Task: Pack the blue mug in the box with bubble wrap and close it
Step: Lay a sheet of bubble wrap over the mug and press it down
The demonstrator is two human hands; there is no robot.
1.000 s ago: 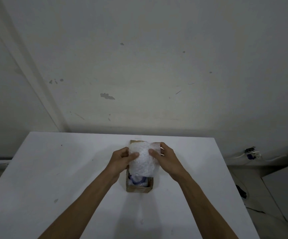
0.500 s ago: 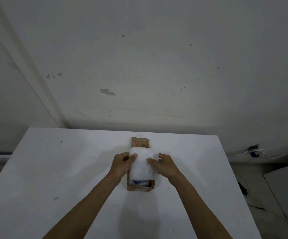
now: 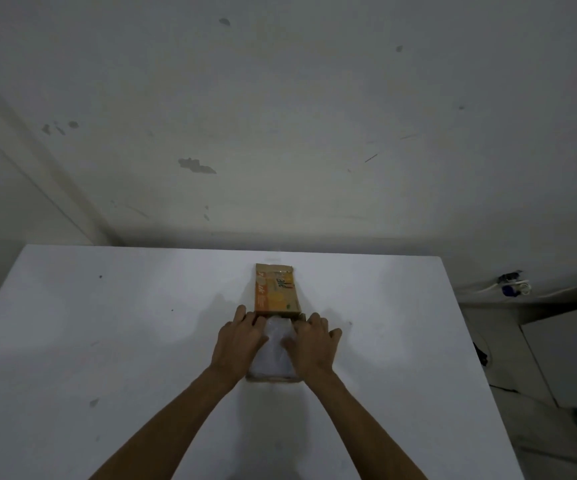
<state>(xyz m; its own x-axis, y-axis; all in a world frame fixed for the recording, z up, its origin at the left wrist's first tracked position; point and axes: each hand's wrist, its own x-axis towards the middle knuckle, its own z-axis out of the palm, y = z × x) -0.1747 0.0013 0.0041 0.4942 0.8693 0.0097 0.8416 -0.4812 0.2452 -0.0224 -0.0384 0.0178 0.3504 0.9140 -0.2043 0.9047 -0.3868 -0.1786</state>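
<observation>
Seen from above on a white bench (image 3: 107,341), with a scuffed pale wall behind. Left hand (image 3: 238,344) laid flat, fingers spread and pointing away, palm pressing on the left side of the bubble wrap (image 3: 275,351); gripping nothing, only pushing down. Between the hands, the wrap now sunk level with the rim of the small cardboard box (image 3: 273,378), where a second ago it stood bunched well above the opening and a glimpse of blue showed near the front wall. No blue visible now: blue mug judged to lie inside the box, fully buried under the wrap, though hidden from view. Box standing open at mid-bench, near wall just showing below the wrists. Printed orange lid flap (image 3: 276,289) folded back beyond the opening, lying away toward the wall, not yet brought over. Right hand (image 3: 311,344) likewise flat and open, thumb out to the right, pressing the wrap's right side. Padding step looks finished; closing the flap remains
</observation>
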